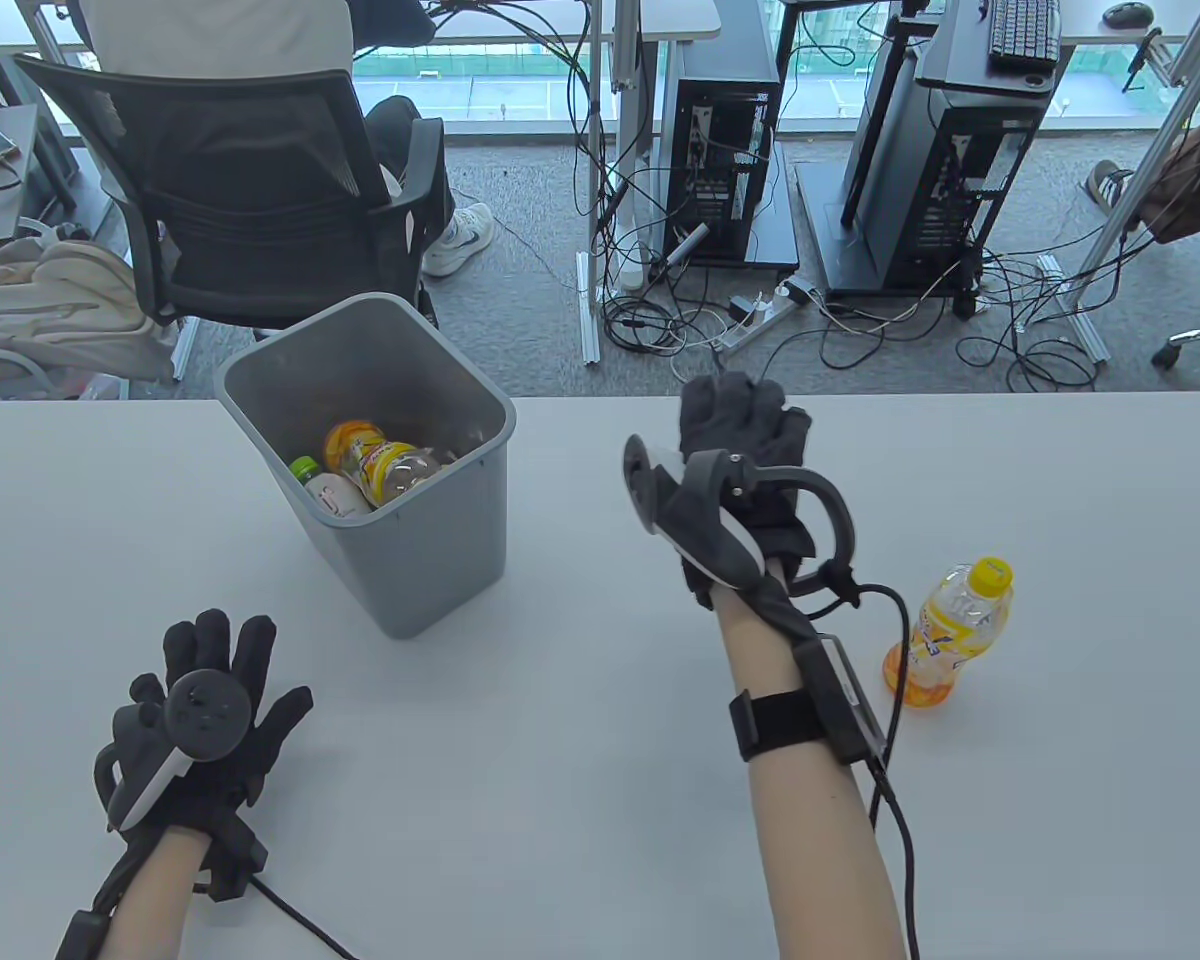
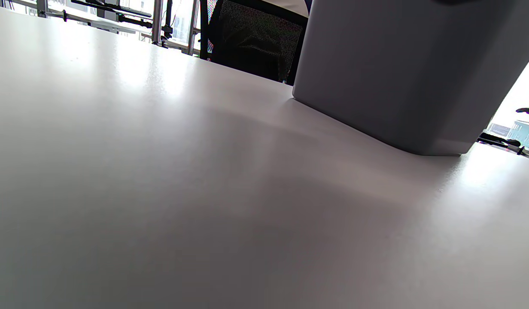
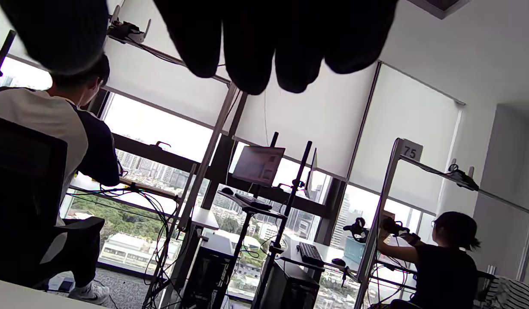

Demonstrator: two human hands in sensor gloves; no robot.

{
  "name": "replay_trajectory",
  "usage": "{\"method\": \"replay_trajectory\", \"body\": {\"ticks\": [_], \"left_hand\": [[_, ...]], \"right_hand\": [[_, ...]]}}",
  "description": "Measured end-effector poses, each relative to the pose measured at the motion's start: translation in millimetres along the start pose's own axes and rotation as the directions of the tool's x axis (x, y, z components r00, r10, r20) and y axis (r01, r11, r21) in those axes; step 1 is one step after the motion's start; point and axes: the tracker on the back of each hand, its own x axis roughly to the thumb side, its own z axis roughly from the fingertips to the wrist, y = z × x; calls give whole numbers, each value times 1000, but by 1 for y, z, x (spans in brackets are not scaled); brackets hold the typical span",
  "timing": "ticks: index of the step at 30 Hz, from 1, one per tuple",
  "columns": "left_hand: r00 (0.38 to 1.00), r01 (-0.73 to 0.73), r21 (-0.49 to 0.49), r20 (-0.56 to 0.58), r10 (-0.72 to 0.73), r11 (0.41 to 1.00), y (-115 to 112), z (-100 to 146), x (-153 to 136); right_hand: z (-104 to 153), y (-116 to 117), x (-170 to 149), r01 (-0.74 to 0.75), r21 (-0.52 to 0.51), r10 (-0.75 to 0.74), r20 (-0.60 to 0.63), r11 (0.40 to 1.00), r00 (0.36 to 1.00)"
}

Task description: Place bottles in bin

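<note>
A grey bin (image 1: 405, 570) stands on the white table, left of centre. Inside lie a yellow-labelled bottle (image 1: 385, 465) and a white bottle with a green cap (image 1: 328, 490). An orange-drink bottle with a yellow cap (image 1: 950, 635) stands on the table at the right. My right hand (image 1: 745, 425) is raised above the table right of the bin, fingers loose, holding nothing; its fingers (image 3: 251, 47) hang dark in the right wrist view. My left hand (image 1: 210, 680) rests flat on the table, fingers spread, empty. The bin wall (image 2: 410, 73) fills the left wrist view.
The table's far edge (image 1: 860, 396) runs just behind the bin and my right hand. Beyond it are a black office chair (image 1: 250, 190), computer towers and floor cables. The standing bottle is right of my right forearm.
</note>
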Motion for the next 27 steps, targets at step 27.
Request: {"method": "replay_trajectory", "body": {"ticks": [27], "left_hand": [[998, 49, -40, -25, -50, 998, -5, 0, 3]], "right_hand": [[30, 111, -160, 97, 569, 47, -234, 816, 971]]}}
